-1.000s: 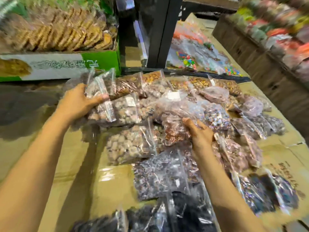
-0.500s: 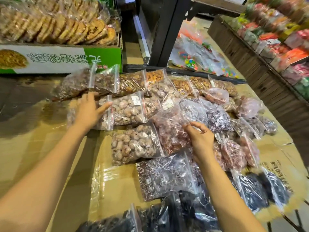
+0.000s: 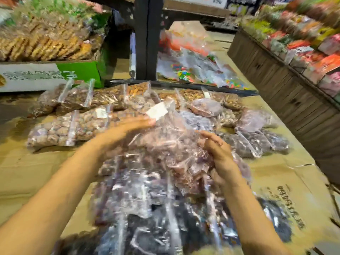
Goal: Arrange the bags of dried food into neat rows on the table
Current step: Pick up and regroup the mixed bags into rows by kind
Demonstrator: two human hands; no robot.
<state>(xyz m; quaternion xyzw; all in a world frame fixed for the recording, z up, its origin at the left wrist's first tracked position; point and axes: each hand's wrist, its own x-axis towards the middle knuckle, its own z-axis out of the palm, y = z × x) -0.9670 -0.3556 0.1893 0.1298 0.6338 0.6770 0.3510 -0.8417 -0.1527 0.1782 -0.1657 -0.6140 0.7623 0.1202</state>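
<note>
Clear zip bags of dried food lie in rows on the cardboard-covered table (image 3: 27, 166). A bag of reddish-brown dried food (image 3: 171, 144) with a white label (image 3: 157, 111) is lifted above the middle of the pile. My right hand (image 3: 215, 150) grips its right edge. My left hand (image 3: 132, 127) lies flat, fingers straight, against its left side, partly behind the plastic. Bags of pale brown nuts (image 3: 60, 129) sit to the left, a back row of brown nut bags (image 3: 77, 98) behind them. Dark bags (image 3: 156, 227) lie nearest me, blurred by motion.
A green-and-white carton (image 3: 36, 76) of stacked biscuits stands at the back left. A black post (image 3: 145, 39) rises behind the bags, with bags of coloured sweets (image 3: 193, 70) beyond it. A wooden display bin (image 3: 276, 80) of packaged goods runs along the right. Purple-dark bags (image 3: 257, 142) lie at right.
My left hand has left the pale nut bag and swung right to the reddish-brown bag. That bag has risen off the pile between both hands. The view has tilted up.
</note>
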